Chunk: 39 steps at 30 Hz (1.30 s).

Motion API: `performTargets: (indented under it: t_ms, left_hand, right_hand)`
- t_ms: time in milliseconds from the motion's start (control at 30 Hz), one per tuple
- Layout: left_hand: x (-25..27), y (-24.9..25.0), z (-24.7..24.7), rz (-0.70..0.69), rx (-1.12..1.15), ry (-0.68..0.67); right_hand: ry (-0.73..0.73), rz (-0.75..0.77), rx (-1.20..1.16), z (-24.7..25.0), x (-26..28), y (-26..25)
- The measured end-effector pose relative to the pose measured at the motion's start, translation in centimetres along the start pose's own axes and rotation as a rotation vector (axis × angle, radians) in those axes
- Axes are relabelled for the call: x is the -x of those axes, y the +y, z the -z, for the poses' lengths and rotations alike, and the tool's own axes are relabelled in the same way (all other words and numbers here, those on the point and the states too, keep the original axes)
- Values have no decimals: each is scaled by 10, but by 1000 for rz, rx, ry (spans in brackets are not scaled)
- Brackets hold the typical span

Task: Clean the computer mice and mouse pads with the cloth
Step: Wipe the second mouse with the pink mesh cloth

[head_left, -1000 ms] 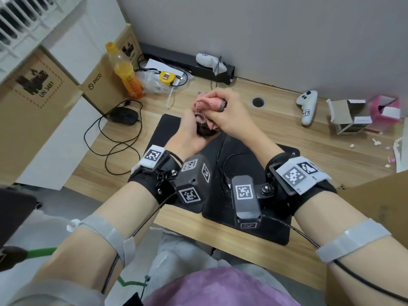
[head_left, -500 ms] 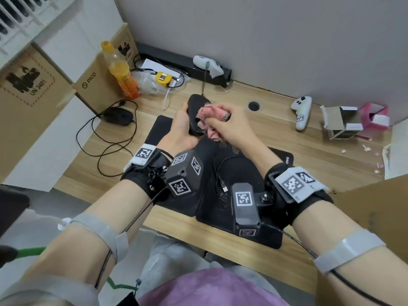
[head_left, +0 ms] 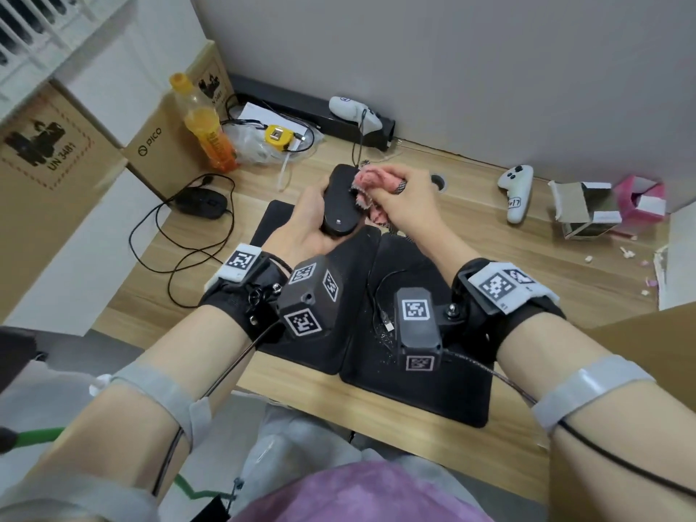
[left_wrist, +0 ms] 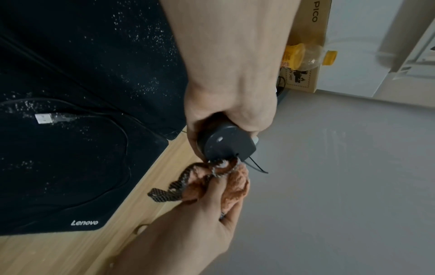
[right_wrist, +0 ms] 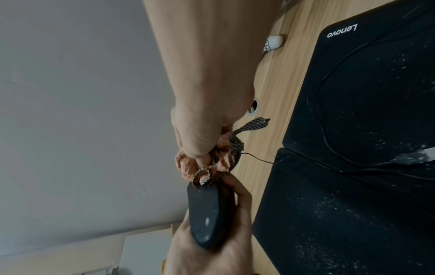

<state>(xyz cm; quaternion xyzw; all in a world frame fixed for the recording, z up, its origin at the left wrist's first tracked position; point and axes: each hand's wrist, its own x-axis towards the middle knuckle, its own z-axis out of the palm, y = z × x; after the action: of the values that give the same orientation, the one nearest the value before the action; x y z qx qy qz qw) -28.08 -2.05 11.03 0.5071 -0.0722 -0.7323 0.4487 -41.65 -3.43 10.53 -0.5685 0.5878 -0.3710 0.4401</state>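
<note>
Two grips closed: left hand [head_left: 301, 224] round mouse [head_left: 341, 201], right hand [head_left: 408, 205] bunching cloth [head_left: 371, 182].

evenly lit, soft and shadowless in the head view; dimmer, grainy and slightly smeared at both wrists; strongly bowed toward every edge.

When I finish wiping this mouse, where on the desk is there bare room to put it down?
Bare wood lies between the Lenovo mouse pad and the white controller, past the cable hole. The left mouse pad is bare near the front edge. Crowded: the back left corner by the orange bottle, and the second mouse with its looping cable.
</note>
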Motion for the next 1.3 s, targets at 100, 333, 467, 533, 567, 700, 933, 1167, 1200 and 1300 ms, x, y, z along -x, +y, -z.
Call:
performTargets:
  t_ms: [100,333,467,533,567,700,933,1167,1200,1300]
  left_hand:
    - [1,-1,6,-1,-19,-25]
    - [-13,4,14,-50,-36,6]
    - [-28,9,18,-106,-85,183]
    - [-32,10,22,-119,-90,215]
    - [-33,10,23,-116,-90,217]
    - [-31,2,13,-84,-133,153]
    - [-16,-7,2,-115,-514,-17]
    - [-8,-1,11,-58,-547,-110]
    - [-7,-1,9,-68,-541,-98]
    - [-9,-5,4,-118,-539,-18]
  right_hand:
    - [83,-35,2,-2,-12,2]
    - [19,-194,-42,-22,-3,8]
    - [-161,-198,44,-30,13,14]
    - [-287,-181,32,-23,20,14]
    - [-334,-170,26,-19,22,13]
    - [-179,-216,-36,-17,15,18]
    - [172,-337,-144,-5,-5,24]
    - [-99,-207,-10,20,-5,20]
    - [-127,-169,35,22,-4,21]
    - [-203,-88,144,24,0,26]
